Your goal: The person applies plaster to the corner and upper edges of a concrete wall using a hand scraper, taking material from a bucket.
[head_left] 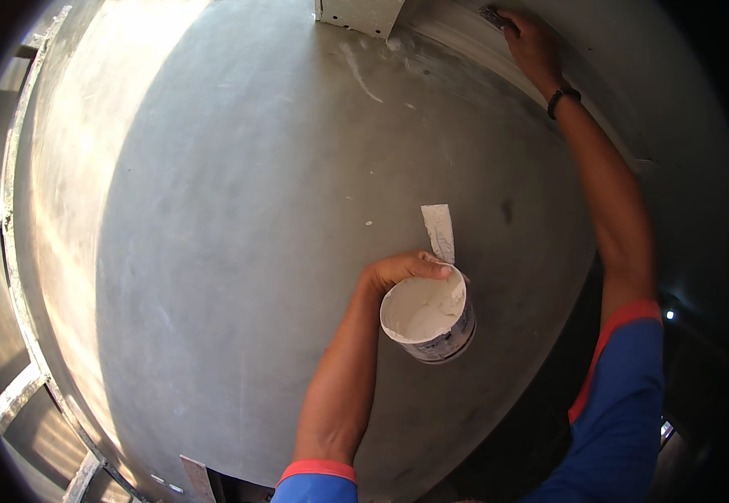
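My left hand (402, 270) grips the rim of a small round tub (431, 318) filled with white putty, held in front of a grey plastered wall (255, 210). A flat putty blade (439, 231), coated white, sticks up from the same hand beside the tub. My right hand (528, 42) is stretched far up to the top right, pressing a small dark tool (492, 15) against a pale curved band (465, 46) on the wall. A dark band sits on that wrist.
A white square block (358, 13) juts out at the top edge of the wall. Metal scaffold bars (14, 251) run down the left rim. A bright patch of sunlight (71, 168) lies on the wall's left part. Dark space opens at the lower right.
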Tool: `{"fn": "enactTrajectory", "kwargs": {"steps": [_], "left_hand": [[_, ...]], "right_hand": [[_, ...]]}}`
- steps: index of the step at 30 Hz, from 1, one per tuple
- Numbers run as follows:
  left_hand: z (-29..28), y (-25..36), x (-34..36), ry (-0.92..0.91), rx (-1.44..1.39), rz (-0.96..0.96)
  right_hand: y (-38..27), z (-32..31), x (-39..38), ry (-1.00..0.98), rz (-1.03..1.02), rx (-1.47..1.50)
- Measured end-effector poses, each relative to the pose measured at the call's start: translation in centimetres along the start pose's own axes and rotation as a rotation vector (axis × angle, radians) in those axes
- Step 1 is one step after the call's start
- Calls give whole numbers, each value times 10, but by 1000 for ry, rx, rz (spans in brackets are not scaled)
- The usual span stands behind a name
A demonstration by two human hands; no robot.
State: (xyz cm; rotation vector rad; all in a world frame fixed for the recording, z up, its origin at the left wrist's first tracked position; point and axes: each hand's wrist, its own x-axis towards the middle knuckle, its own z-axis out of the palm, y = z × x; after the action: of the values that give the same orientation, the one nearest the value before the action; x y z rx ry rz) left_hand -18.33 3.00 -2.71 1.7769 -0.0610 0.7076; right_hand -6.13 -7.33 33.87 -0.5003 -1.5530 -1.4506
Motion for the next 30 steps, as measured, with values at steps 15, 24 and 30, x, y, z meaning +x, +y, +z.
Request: {"fn": "enactTrajectory", "kwargs": {"steps": [15,24,30], "left_hand": [[1,-2,1,55,-63,14],[-4,-5,5,72,-52,-7],[1,-3,1,100,-55,21]], "right_hand": [[-27,29,30,110,-174,-195],[90,-1,-16,12,-85,-202],[48,-17,-45,110,-123,-145]]}}
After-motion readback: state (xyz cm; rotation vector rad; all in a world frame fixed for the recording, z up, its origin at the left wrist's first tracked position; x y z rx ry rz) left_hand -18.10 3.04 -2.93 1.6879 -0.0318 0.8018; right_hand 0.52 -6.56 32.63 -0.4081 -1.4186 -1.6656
